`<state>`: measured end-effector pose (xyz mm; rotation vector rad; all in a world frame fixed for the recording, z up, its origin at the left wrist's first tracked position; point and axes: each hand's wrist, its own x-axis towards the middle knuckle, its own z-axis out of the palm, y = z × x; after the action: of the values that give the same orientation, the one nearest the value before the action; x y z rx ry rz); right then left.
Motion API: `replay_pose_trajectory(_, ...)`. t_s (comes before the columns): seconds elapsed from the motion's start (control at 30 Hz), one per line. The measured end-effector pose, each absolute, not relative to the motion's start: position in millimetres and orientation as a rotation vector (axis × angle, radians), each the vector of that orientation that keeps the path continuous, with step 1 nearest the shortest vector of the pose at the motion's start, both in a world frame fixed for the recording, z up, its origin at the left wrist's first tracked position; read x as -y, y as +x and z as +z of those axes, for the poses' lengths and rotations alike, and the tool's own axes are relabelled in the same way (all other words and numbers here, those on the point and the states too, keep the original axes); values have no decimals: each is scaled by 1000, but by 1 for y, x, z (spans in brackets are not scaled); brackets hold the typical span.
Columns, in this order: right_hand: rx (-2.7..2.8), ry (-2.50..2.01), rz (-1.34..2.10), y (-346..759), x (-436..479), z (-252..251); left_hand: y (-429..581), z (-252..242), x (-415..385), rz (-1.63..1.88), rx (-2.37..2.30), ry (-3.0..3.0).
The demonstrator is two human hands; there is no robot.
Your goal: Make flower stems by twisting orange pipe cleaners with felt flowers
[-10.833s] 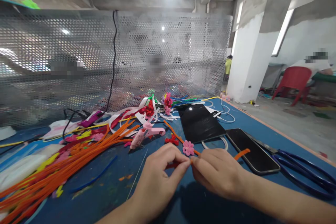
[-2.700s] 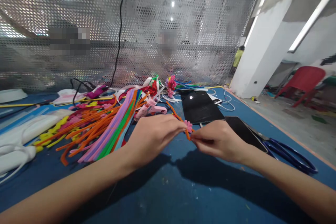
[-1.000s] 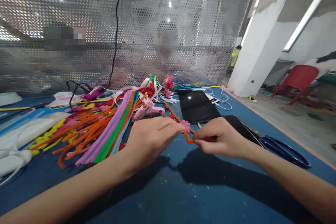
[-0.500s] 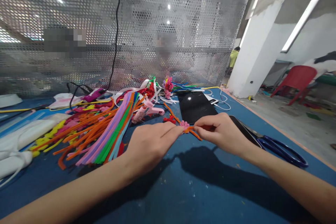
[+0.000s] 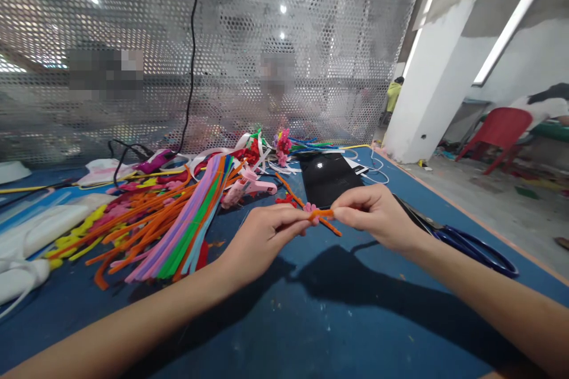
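Note:
A small pink flower (image 5: 310,208), apparently of fuzzy pipe cleaner, is pinched at its edge by the fingertips of my left hand (image 5: 260,237). Across it runs a short orange pipe cleaner (image 5: 323,213). My right hand (image 5: 380,213) has this orange piece closed between thumb and forefinger at its right end. Another orange end slants down to the right under the flower. Fingers cover part of where flower and orange piece meet. Just behind lie a red fuzzy piece (image 5: 287,200) and a longer orange pipe cleaner (image 5: 291,189).
Left of my hands lies a striped bundle of pipe cleaners (image 5: 189,228), with a pink glue gun (image 5: 255,187) beside it. A black panel (image 5: 329,177) lies behind my hands. Blue-handled scissors (image 5: 478,251) rest at right. A perforated metal screen (image 5: 240,89) stands at the back.
My left hand has turned slightly, showing more of its thumb side. The orange pipe cleaner now stretches in front of the pink flower between both hands. The view has shifted a little.

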<state>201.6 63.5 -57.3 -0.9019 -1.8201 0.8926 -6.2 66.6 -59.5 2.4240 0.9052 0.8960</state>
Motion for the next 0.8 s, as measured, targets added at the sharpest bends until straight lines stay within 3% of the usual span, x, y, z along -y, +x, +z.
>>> replay_pose_trajectory(0.3, 2002, -970, 339, 194, -51, -62, 1, -68, -47, 771, -876, 2746)
replay_pose_trajectory(0.53, 2183, -740, -520, 197, -57, -77, 0, -67, -43, 711, -885, 2855)
replay_pose_trajectory(0.8, 2254, -691, -732, 199, -66, -81, -9, -70, -41, 641, -1047, 2537)
